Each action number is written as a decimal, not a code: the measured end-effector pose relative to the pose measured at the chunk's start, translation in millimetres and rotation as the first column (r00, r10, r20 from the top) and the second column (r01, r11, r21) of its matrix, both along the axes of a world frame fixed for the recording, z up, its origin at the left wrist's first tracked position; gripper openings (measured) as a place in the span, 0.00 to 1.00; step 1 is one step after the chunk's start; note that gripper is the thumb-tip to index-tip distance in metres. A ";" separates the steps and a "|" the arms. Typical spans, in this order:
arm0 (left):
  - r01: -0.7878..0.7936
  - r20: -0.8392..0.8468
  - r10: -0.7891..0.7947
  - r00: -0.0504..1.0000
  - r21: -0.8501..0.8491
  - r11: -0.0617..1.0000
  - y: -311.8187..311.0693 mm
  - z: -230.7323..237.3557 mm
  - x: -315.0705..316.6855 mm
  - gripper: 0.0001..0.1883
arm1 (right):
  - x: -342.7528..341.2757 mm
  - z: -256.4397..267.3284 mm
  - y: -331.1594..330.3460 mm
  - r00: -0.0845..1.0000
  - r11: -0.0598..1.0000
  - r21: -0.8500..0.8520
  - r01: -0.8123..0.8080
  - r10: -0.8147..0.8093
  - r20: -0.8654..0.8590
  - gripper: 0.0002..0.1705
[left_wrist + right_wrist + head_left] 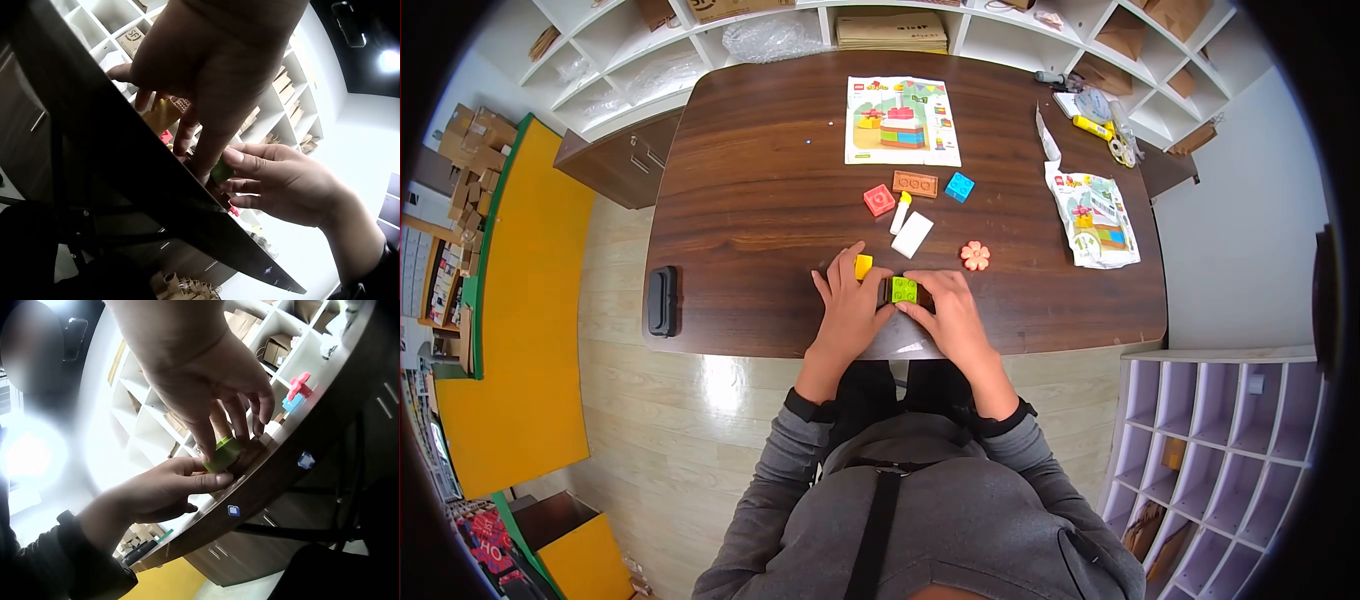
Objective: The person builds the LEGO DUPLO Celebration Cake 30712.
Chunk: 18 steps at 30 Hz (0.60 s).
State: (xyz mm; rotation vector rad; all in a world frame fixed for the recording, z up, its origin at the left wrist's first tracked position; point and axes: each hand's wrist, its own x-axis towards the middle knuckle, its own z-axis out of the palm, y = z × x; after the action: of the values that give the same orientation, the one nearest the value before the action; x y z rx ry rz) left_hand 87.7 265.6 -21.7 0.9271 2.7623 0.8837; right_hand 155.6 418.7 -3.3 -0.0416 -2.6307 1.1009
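A lime-green toy brick (904, 290) with several studs sits between both hands near the table's front edge. Under it, a brown toy brick (251, 455) shows in part; fingers cover the rest. My right hand (950, 310) pinches the green brick between thumb and fingers. From the other side, my left hand (852, 305) holds the brown brick's end with thumb and index finger, close against the green one. By the left hand's other fingers lies a yellow brick (863, 266), partly covered.
Beyond the hands lie a white brick (912, 235), a candle piece (901, 214), a red brick (879, 200), another brown brick (915, 183), a blue brick (960, 187) and a pink flower piece (975, 256). An instruction sheet (903, 121), a torn bag (1094, 220) and a black case (663, 301) lie farther out.
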 end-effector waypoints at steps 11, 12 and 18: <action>0.004 0.048 -0.007 0.999 0.061 0.998 -1.4 -3.7 -1.6 0.21 | -4.6 6.6 -0.7 0.999 0.993 0.121 -0.017 0.013 0.035 0.21; 0.004 0.051 -0.007 0.999 0.066 0.998 -1.6 -4.1 -1.5 0.21 | -4.3 6.5 -0.5 0.999 0.992 0.121 -0.025 0.020 0.045 0.21; 0.011 0.060 -0.015 0.998 0.071 0.997 -1.4 -2.8 -5.3 0.20 | -3.6 1.9 -8.5 0.999 0.982 0.182 0.042 -0.037 -0.027 0.21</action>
State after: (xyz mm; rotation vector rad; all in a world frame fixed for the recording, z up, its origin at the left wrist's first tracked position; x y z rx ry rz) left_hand 82.4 264.2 -24.5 0.9125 2.6869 0.9963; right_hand 152.1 410.2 -1.5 -0.0420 -2.6855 0.8376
